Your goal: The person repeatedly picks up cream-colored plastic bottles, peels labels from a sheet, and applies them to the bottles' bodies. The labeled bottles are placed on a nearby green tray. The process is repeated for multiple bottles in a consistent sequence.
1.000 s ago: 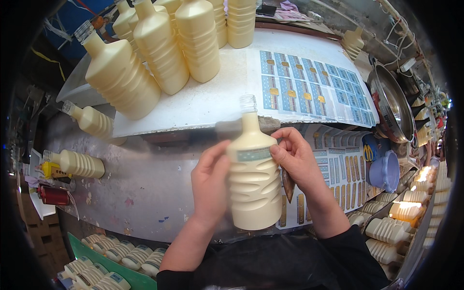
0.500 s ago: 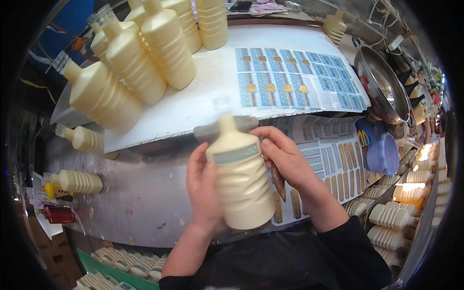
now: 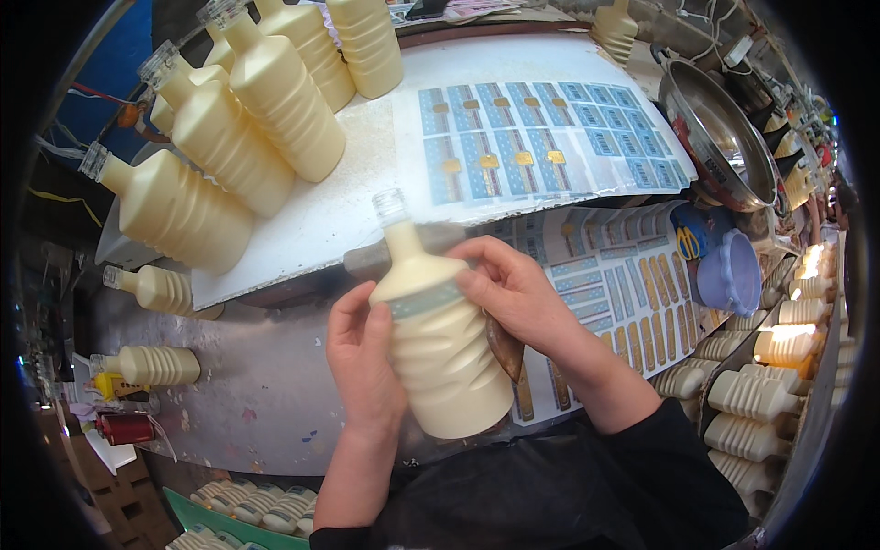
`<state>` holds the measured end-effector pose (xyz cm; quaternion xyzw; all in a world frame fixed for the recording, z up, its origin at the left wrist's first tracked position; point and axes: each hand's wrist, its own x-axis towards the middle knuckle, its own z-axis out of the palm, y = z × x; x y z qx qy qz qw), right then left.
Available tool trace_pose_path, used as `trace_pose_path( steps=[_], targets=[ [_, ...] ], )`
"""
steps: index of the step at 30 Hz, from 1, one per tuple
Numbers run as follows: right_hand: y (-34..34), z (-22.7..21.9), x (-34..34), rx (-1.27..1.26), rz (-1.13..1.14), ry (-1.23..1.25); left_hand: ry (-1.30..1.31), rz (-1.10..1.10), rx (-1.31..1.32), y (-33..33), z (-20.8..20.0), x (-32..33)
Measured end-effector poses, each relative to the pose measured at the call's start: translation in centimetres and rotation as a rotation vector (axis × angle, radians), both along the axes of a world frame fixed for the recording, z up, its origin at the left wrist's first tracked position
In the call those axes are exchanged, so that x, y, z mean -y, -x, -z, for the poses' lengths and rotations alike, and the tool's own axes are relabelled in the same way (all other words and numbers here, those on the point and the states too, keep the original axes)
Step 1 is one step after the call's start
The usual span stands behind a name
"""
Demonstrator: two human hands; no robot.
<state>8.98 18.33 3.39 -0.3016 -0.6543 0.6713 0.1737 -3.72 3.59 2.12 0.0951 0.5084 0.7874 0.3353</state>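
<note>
A cream ribbed bottle [image 3: 451, 380] with a clear threaded neck stands tilted slightly left between my hands. Across its shoulder runs a pale blue-green label strip [image 3: 423, 301]. My left hand [image 3: 367, 362] is closed against the bottle's left side, fingertips by the strip's left end. The thumb of my right hand [image 3: 522, 298] presses on the strip's right end, with the fingers curled behind the shoulder. Beneath that palm sticks out a flat brown pointed tool [image 3: 504, 350], partly hidden by the hand; its exact kind cannot be made out.
Several cream bottles [image 3: 220, 137] stand at the back left of the white board [image 3: 367, 137]. Blue label sheets [image 3: 500, 137] lie on it, and more sheets [image 3: 642, 302] lie below. At right are a metal pan [image 3: 720, 128], a purple bucket [image 3: 731, 275] and yellow-handled scissors [image 3: 687, 243].
The bottle has shifted slightly left and tilts more. My right thumb has moved from the bottle's edge onto the strip's right end. The whole view has shifted a little.
</note>
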Motion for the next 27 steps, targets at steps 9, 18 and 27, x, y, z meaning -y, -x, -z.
trace_pose_path(
  steps=[9, 18, 27],
  targets=[
    [0.1, 0.0, 0.0, 0.013, 0.008, -0.024, -0.023, 0.026, 0.018, 0.1, -0.1, 0.0],
    [0.2, 0.1, 0.1, -0.041, 0.027, -0.024, -0.003, 0.031, 0.011, 0.2, -0.2, -0.2],
    [0.0, -0.4, 0.0, 0.013, -0.013, 0.005, 0.031, 0.039, 0.023, 0.1, -0.5, -0.6]
  ],
)
